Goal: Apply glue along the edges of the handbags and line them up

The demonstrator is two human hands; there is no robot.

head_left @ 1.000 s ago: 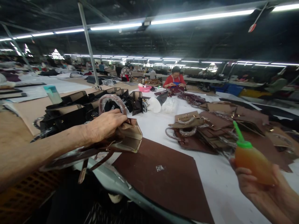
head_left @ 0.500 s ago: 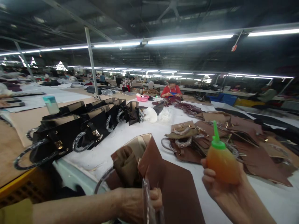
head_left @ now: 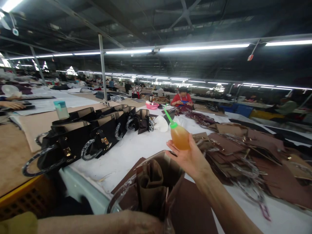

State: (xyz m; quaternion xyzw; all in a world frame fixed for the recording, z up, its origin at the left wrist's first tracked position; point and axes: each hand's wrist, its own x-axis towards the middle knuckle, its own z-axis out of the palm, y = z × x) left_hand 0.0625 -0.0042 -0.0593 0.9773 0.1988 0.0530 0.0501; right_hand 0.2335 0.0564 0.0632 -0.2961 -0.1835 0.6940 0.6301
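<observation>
My right hand [head_left: 188, 162] holds up a squeeze bottle [head_left: 179, 138] of amber liquid, its green nozzle tilted up and to the left. Below it, near the front of the table, a brown handbag [head_left: 195, 204] lies with its mouth open, showing a bunched olive-brown lining [head_left: 151, 182]. A plastic-wrapped handle [head_left: 122, 191] loops at the bag's left side. My left hand [head_left: 143, 222] is against the near side of this bag at the bottom edge of the view; its fingers are hidden.
Black handbags [head_left: 80, 139] with wrapped handles stand in rows on the left. Brown bags [head_left: 263, 159] are heaped on the right. A teal-lidded container [head_left: 61, 110] is behind the black bags. A yellow crate [head_left: 26, 198] is at lower left. A person in red [head_left: 182, 97] works across the table.
My right hand has swung the squeeze bottle left, over the far side of the open brown bag. My left hand has sunk lower in view, its fingers no longer visible. The view has shifted slightly.
</observation>
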